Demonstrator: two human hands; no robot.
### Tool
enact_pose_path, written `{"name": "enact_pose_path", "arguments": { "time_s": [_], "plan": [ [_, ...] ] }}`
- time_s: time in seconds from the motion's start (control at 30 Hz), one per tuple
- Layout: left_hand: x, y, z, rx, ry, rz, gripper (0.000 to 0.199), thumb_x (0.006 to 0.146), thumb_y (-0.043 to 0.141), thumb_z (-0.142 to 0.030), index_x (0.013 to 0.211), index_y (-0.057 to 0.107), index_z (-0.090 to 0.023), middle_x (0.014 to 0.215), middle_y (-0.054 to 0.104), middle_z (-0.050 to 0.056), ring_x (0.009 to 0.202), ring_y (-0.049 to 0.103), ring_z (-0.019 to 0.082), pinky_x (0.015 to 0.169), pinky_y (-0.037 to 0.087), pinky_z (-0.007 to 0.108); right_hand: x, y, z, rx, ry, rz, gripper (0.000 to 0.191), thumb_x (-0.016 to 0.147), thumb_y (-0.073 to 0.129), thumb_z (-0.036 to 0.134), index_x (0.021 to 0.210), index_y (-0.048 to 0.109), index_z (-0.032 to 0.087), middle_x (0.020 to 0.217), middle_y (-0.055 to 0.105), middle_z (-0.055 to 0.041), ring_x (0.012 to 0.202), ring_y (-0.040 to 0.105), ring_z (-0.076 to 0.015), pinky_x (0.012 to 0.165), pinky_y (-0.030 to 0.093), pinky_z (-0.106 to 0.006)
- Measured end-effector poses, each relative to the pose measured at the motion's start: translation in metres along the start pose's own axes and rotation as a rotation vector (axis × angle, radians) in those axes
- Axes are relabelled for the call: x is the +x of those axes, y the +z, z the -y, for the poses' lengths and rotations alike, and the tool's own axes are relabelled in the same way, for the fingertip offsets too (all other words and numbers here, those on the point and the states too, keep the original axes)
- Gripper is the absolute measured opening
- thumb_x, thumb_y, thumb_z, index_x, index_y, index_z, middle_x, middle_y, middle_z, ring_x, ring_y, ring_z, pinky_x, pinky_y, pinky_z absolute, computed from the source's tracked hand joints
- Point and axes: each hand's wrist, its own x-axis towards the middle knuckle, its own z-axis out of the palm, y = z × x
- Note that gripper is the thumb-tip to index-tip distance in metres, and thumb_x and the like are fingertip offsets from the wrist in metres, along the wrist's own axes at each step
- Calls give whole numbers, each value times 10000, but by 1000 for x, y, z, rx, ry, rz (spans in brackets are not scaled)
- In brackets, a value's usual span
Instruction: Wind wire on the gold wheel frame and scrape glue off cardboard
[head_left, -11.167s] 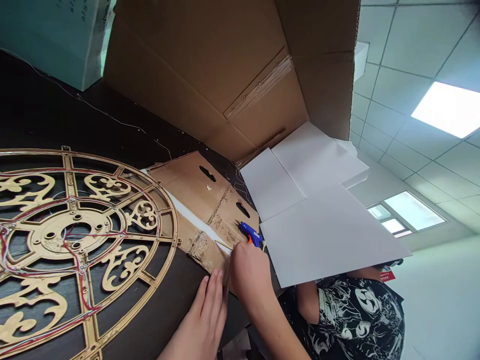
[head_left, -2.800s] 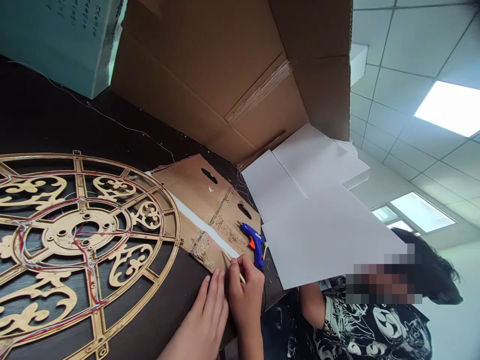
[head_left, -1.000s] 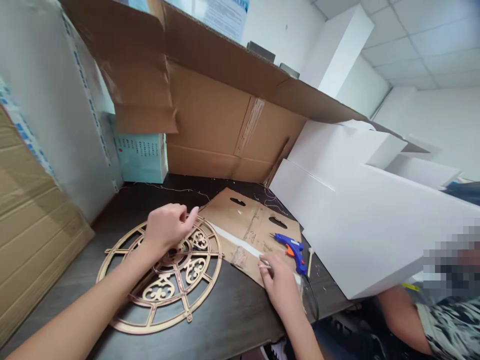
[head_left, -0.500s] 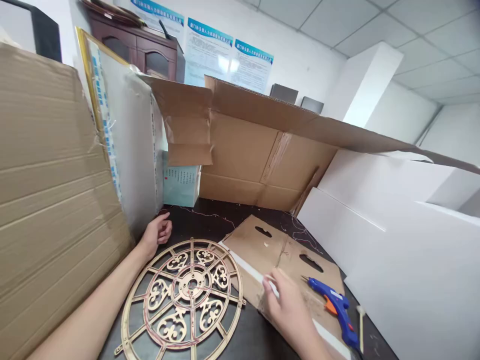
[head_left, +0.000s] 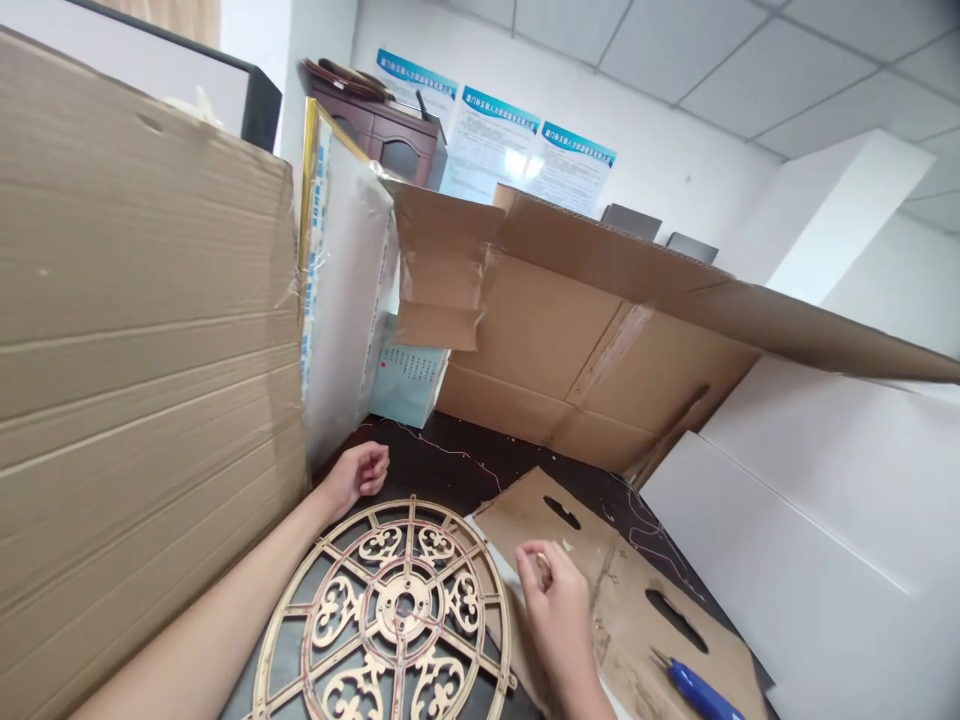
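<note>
On the dark table lies a round wooden lattice wheel [head_left: 405, 605] with spokes, scroll ornaments and reddish lines along its rings; its near edge is cut off by the frame. My left hand [head_left: 361, 475] rests just beyond its far left rim, fingers curled in, with nothing showing in them. To the right of the wheel, over the cardboard sheet [head_left: 517, 500], my right hand [head_left: 559, 610] is closed, thumb and fingers bent together. Whatever it may hold is too small or hidden to name. A blue glue gun [head_left: 697, 690] lies on the cardboard to its right, partly out of view.
A large cardboard panel [head_left: 150, 330] stands on the left, beside a wrapped white board [head_left: 349, 270]. A pale blue box [head_left: 409, 385] and a cardboard wall [head_left: 540, 330] are at the back. White panels [head_left: 787, 520] lean on the right. Thin wires [head_left: 652, 530] trail over the table.
The view has swung left and up, so things appear further right and lower. My right hand has turned, its fingers now pointing more away from me. My left hand stays beside the wheel.
</note>
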Motion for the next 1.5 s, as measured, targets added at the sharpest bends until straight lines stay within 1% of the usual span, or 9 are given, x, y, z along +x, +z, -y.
{"name": "enact_pose_path", "arguments": {
  "time_s": [0.23,0.37,0.4,0.5,0.6,0.7,0.93,1.13,1.5],
  "plan": [
    [-9,16,-1,266,67,-99,459,761,543,-538,474,405,-207,408,227,-67,359,225,78,463,122,264,-3,3,27,87,-79,90,140,917,610,303,854,685,203,868,650,-20,819,561,-168,722,370,-251],
    [-34,60,-17,496,203,-163,493,744,679,-486,456,414,-185,431,324,-40,447,269,88,523,129,283,-5,7,32,129,-20,46,174,899,618,314,823,698,179,762,592,-13,709,499,-149,672,348,-253],
    [-44,76,-20,745,318,-166,437,777,659,-459,501,459,-185,467,387,-30,479,311,102,537,163,285,-5,8,32,161,-2,34,201,903,610,331,823,701,171,726,560,-8,681,473,-144,655,342,-253],
    [-71,117,-21,1162,595,2,95,828,553,-233,752,596,-196,721,583,1,683,512,151,648,320,291,-5,13,35,298,48,46,283,915,585,391,841,702,145,660,475,10,636,408,-129,622,335,-246],
    [-86,138,-12,1335,707,152,148,853,478,-152,876,620,-187,899,619,45,878,561,204,746,383,328,-6,17,38,409,91,92,331,912,582,426,859,709,125,641,468,14,612,383,-118,596,333,-239],
    [-90,142,-1,1363,698,205,154,887,470,-172,878,623,-187,918,611,52,897,555,213,780,412,349,-8,18,39,441,84,114,335,910,592,428,856,712,120,670,525,-2,628,412,-121,611,355,-240],
    [-92,148,8,1309,710,82,189,941,453,-192,920,641,-184,953,631,54,931,569,214,836,447,373,-7,14,38,315,30,12,335,929,592,426,857,747,137,710,602,-28,661,465,-136,646,389,-246],
    [-89,146,15,1307,737,97,212,952,462,-199,890,663,-180,912,656,57,896,601,204,807,466,359,-7,14,37,288,27,9,308,928,592,387,847,759,141,722,637,-40,669,517,-147,642,399,-246],
    [-88,146,24,1245,725,64,202,934,493,-181,878,687,-182,887,674,49,879,618,206,780,462,351,-8,13,38,214,54,3,185,823,615,274,789,756,159,646,536,4,624,449,-130,596,339,-237]
  ]
}}
